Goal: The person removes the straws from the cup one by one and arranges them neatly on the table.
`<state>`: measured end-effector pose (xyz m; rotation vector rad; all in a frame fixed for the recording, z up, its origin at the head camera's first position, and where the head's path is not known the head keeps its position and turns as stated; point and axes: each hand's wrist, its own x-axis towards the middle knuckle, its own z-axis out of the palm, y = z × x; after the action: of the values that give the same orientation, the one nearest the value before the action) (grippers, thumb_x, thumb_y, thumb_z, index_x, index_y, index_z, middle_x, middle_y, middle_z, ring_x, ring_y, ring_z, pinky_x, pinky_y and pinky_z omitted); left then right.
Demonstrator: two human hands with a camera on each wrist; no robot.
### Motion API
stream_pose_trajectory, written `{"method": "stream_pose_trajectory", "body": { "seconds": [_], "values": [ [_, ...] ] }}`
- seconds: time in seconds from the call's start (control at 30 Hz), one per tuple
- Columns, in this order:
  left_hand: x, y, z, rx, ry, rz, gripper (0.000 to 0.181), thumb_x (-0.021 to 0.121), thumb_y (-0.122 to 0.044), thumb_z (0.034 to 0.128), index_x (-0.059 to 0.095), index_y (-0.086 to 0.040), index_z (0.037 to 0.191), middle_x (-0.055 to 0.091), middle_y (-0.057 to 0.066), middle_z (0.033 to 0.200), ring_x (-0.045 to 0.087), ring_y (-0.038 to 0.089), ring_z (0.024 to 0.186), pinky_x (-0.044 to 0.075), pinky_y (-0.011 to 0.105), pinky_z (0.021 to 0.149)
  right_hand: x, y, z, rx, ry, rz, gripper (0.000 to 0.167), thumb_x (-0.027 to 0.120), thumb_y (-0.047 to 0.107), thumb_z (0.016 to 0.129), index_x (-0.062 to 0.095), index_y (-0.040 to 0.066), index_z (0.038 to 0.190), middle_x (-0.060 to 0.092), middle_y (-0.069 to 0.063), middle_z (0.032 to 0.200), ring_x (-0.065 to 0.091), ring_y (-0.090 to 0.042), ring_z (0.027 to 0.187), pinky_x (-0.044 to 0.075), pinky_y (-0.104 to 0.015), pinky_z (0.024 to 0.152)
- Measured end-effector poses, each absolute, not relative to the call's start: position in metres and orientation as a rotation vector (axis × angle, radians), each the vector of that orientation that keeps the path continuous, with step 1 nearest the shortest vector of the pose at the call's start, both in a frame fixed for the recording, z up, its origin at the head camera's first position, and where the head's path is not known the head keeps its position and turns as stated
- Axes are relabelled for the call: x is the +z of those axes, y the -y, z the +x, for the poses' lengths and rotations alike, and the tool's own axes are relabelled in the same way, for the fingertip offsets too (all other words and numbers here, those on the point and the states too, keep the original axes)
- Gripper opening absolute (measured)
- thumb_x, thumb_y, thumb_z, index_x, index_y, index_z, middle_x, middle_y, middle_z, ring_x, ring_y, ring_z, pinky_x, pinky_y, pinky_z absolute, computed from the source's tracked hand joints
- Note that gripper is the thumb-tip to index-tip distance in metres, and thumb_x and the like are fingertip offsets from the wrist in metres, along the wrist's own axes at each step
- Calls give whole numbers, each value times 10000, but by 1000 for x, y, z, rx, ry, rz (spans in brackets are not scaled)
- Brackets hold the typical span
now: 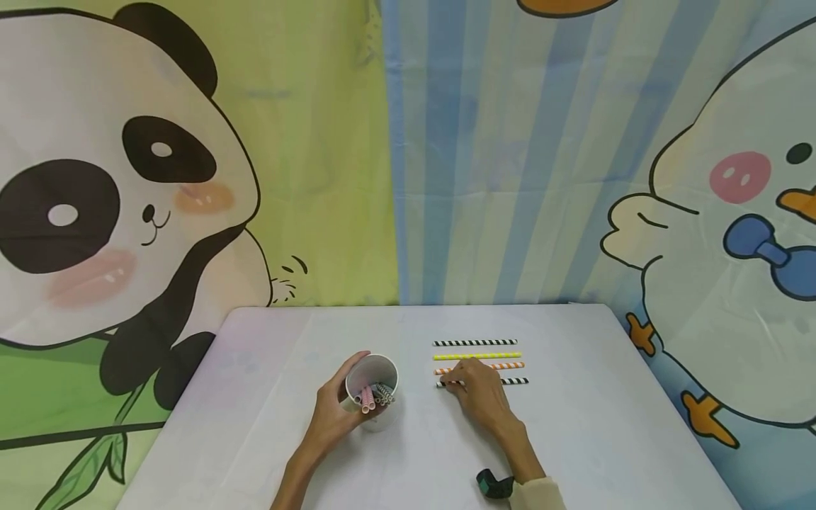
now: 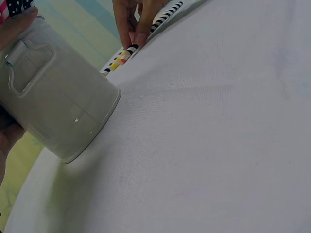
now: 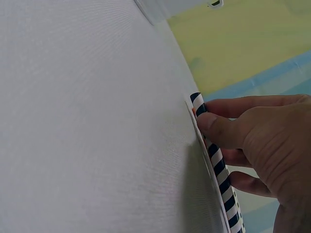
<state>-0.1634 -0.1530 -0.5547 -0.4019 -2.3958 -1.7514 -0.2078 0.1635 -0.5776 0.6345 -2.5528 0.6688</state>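
Right hand (image 1: 478, 397): thumb and fingers clamped on a slim black-and-white spiral-striped straw (image 3: 221, 172), apparently paper, near its left end.
Pinched straw: of the four in the row, farthest from the white counter's (image 1: 605, 397) far edge; whether it touches the cloth is unclear.
Good pinch: light and level, probably, since a hard squeeze could crease the tube; the neighbours want clearance.
Left hand (image 1: 338, 407): fingers and thumb wrapped around a pale, round, translucent cup (image 2: 63, 92), best kept steady.
Cup: left of the row; pink-striped straws (image 1: 366, 399) and dark-and-white patterned ones (image 1: 384, 392) inside, count unclear.
Row: orange-and-white (image 1: 510, 366), yellow-and-white (image 1: 500, 355) and another black-and-white straw (image 1: 474, 343), spaced apart, roughly parallel to the far edge.
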Motion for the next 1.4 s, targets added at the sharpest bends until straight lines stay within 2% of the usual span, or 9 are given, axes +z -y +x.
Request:
{"method": "stream_pose_trajectory", "body": {
  "seconds": [0.17,0.33,0.5,0.87,1.1,1.2,1.4],
  "values": [
    [-555,153,-164,-1764,2390,-395,987,1030,-236,752,528,-377,1591,665,65,1529,661,399,1348,568,509,1126,-580,-162,-209,655,2539,623,177,957,120,798,889,252,895,753,115,834,647,-100,798,522,-293,681],
    [-557,153,-164,-1735,2382,-442,964,1014,-236,778,525,-327,1603,667,120,1518,666,430,1329,585,516,1099,-586,-162,-209,634,2500,639,188,967,107,777,873,240,870,752,100,828,661,-107,805,537,-304,687],
    [-558,154,-165,-1715,2378,-451,964,1009,-220,781,527,-245,1615,673,116,1509,670,431,1320,591,509,1094,-585,-162,-209,616,2510,640,157,948,136,818,884,239,917,776,94,871,691,-131,832,554,-333,705],
    [-557,154,-165,-1739,2389,-428,1011,1029,-202,743,519,-351,1602,670,130,1515,672,436,1324,583,515,1111,-582,-162,-207,623,2584,593,183,954,139,831,885,228,976,788,94,926,713,-155,899,570,-369,769],
    [-555,154,-166,-1741,2395,-427,1005,1035,-218,741,530,-310,1604,672,89,1512,679,376,1332,573,546,1113,-583,-162,-208,630,2569,597,215,964,128,816,888,227,992,800,88,939,720,-161,915,565,-380,776],
    [-555,154,-166,-1730,2389,-433,1001,1036,-229,741,535,-270,1606,678,96,1502,685,371,1318,579,555,1097,-582,-163,-207,643,2565,602,214,963,123,811,885,215,988,802,82,941,724,-174,926,568,-396,785],
    [-555,154,-165,-1738,2390,-435,1010,1034,-208,734,532,-278,1607,674,109,1509,678,381,1331,575,563,1107,-580,-164,-207,693,2515,626,260,977,108,784,886,213,1003,797,70,944,716,-181,904,567,-400,765]
  ]
}}
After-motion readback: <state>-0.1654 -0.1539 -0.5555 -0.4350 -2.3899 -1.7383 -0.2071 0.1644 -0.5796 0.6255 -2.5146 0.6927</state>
